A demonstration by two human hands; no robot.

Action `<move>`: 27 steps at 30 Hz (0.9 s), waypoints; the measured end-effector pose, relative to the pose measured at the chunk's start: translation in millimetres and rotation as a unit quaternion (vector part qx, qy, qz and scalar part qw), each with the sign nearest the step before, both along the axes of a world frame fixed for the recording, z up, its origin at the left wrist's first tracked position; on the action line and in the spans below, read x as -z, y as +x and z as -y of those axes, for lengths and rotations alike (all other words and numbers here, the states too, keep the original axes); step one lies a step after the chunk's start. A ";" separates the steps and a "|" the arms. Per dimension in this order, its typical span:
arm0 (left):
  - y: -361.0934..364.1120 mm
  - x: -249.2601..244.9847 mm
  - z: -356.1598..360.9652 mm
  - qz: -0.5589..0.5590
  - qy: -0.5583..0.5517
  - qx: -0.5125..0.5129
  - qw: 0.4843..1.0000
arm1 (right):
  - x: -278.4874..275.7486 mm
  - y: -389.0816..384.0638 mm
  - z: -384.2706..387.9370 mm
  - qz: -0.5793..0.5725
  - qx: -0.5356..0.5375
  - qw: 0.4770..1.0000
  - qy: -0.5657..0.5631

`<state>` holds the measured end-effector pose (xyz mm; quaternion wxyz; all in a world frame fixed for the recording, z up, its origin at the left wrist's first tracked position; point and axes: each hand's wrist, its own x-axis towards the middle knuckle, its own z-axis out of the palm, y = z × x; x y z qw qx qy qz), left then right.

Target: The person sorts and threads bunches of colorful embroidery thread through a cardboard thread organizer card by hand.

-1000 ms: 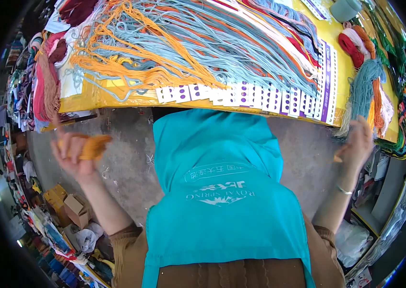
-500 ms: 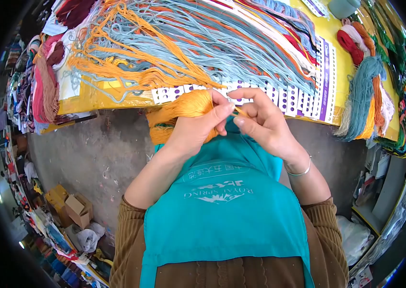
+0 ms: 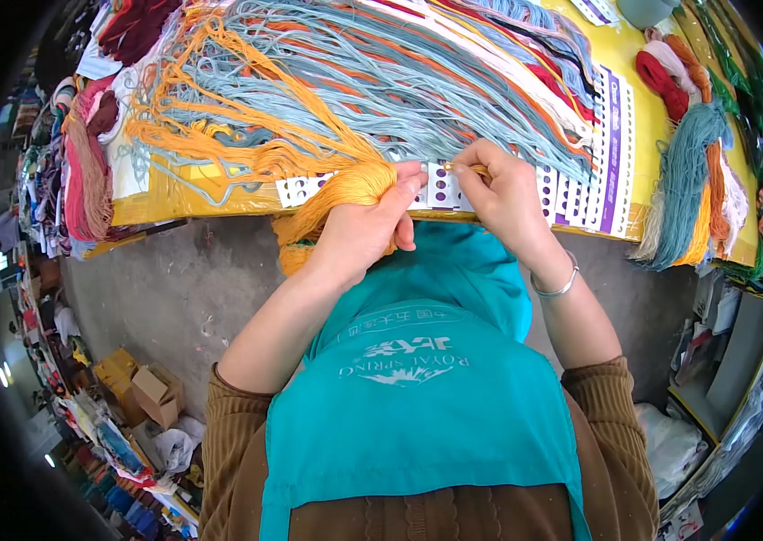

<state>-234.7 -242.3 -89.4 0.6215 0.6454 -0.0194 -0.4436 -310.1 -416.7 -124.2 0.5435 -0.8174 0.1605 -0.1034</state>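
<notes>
A thick hank of yellow-orange thread [image 3: 350,189] is gripped in my left hand [image 3: 368,230], its loose lower part hanging in front of the table edge. My right hand [image 3: 508,198] has thumb and forefinger pinched on a yellow-orange thread end [image 3: 482,171], right at a white card with punched holes [image 3: 440,191]. A small gap separates the two hands. Behind them, long light-blue threads [image 3: 345,99] spread over the table, with orange strands [image 3: 210,149] lying across them at the left.
The yellow-topped table [image 3: 160,203] runs across in front of me. More hole-punched cards with purple print [image 3: 614,149] lie at its right. Bundled skeins hang at the right [image 3: 693,185] and left edges [image 3: 86,185]. Cardboard boxes [image 3: 156,392] stand on the floor at the left.
Both hands have moved forward to the table edge, the hank rising with my left hand. My right hand has shifted away from the left one to the punched cards, fingers closing in.
</notes>
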 end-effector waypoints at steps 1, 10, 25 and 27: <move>1.5 0.3 1.7 -0.005 0.001 0.000 1.000 | 0.0 0.0 0.7 -0.001 -0.005 1.000 -0.004; -4.6 15.1 21.3 0.030 0.006 -0.017 0.999 | 6.0 -0.3 3.1 0.013 -0.029 0.999 -0.020; 14.5 21.1 3.3 0.118 0.077 -0.027 0.990 | 2.4 2.8 4.9 -0.039 -0.048 0.998 -0.011; 16.4 19.0 -0.9 0.122 0.056 -0.002 0.991 | -4.9 4.7 2.6 -0.047 -0.053 0.997 -0.041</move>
